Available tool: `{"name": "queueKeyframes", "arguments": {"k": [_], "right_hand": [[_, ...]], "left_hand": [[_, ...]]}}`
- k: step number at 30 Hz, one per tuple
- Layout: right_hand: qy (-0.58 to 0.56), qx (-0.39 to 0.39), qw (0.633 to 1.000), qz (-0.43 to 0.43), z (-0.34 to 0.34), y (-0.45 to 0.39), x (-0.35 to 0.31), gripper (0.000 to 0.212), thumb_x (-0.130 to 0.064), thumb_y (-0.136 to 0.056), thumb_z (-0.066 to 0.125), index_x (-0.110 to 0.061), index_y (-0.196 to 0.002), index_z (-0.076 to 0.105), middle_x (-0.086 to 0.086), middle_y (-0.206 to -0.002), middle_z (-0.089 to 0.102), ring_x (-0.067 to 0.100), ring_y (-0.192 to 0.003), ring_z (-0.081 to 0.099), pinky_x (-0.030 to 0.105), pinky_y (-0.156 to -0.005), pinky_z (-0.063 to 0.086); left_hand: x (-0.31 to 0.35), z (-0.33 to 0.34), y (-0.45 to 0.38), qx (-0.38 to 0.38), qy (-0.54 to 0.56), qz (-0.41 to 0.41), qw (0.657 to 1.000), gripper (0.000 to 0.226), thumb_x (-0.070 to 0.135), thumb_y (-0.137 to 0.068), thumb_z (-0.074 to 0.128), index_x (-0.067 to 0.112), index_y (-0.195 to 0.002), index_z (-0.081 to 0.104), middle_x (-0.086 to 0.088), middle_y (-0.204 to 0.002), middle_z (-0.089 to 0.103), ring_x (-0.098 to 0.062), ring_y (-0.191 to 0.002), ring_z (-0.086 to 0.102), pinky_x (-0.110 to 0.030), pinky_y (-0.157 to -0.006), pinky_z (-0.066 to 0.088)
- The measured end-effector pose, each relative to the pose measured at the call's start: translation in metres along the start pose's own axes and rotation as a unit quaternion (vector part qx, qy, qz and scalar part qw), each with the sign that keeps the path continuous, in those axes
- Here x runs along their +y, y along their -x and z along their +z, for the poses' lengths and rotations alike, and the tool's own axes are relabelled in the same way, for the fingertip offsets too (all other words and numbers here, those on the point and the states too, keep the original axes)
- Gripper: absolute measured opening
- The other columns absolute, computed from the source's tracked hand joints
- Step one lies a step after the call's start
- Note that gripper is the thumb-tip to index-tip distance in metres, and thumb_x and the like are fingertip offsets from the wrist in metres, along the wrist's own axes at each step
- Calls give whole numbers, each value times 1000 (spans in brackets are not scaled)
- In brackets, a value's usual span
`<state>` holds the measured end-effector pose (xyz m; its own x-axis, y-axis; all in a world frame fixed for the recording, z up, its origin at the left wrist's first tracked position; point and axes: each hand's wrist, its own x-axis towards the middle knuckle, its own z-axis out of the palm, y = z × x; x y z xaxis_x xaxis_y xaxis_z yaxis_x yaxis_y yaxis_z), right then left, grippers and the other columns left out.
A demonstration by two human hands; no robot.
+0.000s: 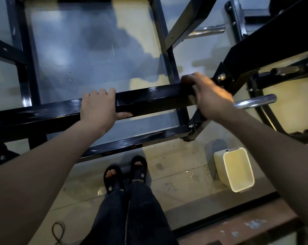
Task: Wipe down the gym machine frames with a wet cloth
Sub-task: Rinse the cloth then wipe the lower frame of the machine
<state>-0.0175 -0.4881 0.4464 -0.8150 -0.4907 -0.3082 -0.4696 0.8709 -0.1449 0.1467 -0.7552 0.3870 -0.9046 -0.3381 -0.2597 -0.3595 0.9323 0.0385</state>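
Left hand is clamped over the black crossbar of the gym machine frame, fingers curled over the top, thumb underneath. Right hand, blurred, is further along the same bar near the bolted joint, clutching a dark cloth pressed against the metal. Down on the floor, a pale plastic bin stands beside the person's sandalled feet.

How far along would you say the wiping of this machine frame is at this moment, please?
Done, apparently: the black crossbar between the hands shines wet. In hand: the right hand presses a dark cloth at the bar's right end, blurred as if mid-stroke, while the left hand grips the bar. Left: I cannot tell whether the lower rail and side uprights are wiped. A cream bucket stands nearby.
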Motion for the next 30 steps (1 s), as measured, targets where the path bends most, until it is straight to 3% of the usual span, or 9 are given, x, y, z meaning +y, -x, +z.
{"name": "queueKeyframes", "arguments": {"k": [4, 7, 11, 15, 18, 21, 24, 26, 30], "right_hand": [[16, 0, 981, 192, 4, 1, -5, 52, -28, -113, 30, -34, -164, 19, -11, -173, 7, 38, -130, 56, 48, -97, 48], [-35, 27, 996, 83, 25, 17, -72, 50, -21, -112, 33, -20, -161, 29, 1, -170, 19, 32, -135, 53, 43, -98, 50], [-69, 0, 997, -41, 52, 35, -157, 51, -35, -113, 30, -31, -163, 24, -10, -172, 13, 29, -95, 70, 39, -77, 58], [-42, 1, 992, -115, 45, 27, -132, 49, -41, -111, 32, -41, -160, 26, -18, -169, 20, 28, -95, 71, 39, -74, 57], [-65, 37, 995, -60, 34, 19, -69, 46, -39, -112, 33, -42, -158, 31, -13, -166, 29, 25, -112, 67, 42, -85, 58], [-111, 79, 985, 102, 25, 22, -38, 45, -35, -113, 33, -39, -157, 34, -8, -168, 28, 20, -140, 49, 50, -111, 47], [-145, 131, 961, 195, 33, 25, -71, 47, -31, -113, 35, -28, -160, 36, -6, -167, 29, 19, -139, 49, 38, -110, 44], [-181, 141, 957, 178, 44, 26, -112, 46, -31, -112, 37, -25, -158, 40, -3, -165, 31, 18, -130, 55, 27, -97, 42], [-150, 67, 986, 22, 63, 36, -180, 48, -38, -112, 35, -31, -159, 38, -7, -168, 26, 25, -126, 60, 36, -95, 50]], "left_hand": [[0, -1, 0, -3, -20, 5, 1000, 76, 87, -74, 54, 16, -93, 33, -9, -90, 57, -34, -89, 57, -41, -78, 39], [0, -3, 0, -8, -24, 1, 1000, 76, 86, -74, 54, 16, -93, 35, -7, -88, 53, -31, -86, 54, -39, -74, 33], [1, -3, 0, -12, -1, 1, 1000, 63, 73, -82, 65, 17, -97, 39, -12, -101, 62, -35, -96, 58, -41, -78, 35], [0, -3, 0, -11, 6, 1, 1000, 63, 72, -82, 66, 17, -98, 39, -12, -103, 63, -37, -97, 59, -41, -79, 36], [2, -3, 0, -12, -13, -3, 1000, 75, 85, -76, 56, 16, -95, 34, -11, -98, 61, -35, -93, 58, -40, -77, 34], [2, -3, -1, -17, -17, -1, 1000, 75, 87, -75, 54, 17, -96, 34, -10, -100, 62, -33, -94, 58, -40, -80, 36], [2, -5, -2, -30, -4, -10, 999, 75, 86, -75, 56, 18, -96, 34, -10, -103, 62, -33, -96, 57, -41, -83, 37], [3, -7, -1, -38, 8, -12, 999, 73, 83, -76, 59, 17, -98, 38, -11, -105, 62, -34, -99, 57, -42, -87, 38], [1, -6, -3, -44, 2, -12, 999, 64, 66, -86, 66, 13, -119, 50, -14, -118, 62, -34, -111, 57, -42, -91, 39]]}}
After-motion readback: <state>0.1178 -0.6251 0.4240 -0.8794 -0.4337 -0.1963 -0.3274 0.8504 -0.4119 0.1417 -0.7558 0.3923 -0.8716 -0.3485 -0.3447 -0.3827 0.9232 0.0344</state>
